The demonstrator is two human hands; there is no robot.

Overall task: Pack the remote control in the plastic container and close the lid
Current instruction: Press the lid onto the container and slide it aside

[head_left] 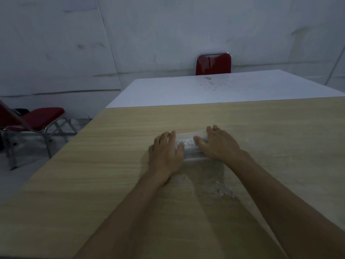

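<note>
I am pressing my left hand and right hand, fingers spread flat, on the clear rectangular plastic container lying on the pale wood-grain table. The pale button-covered remote control seems already inside; sealing the lid probably remains.

I see both hands pressed flat on a clear plastic container on the wooden worktop. My left hand covers its left end, my right hand its right end. A pale remote control shows through the lid between them. A red chair stands beyond the white table.
</note>
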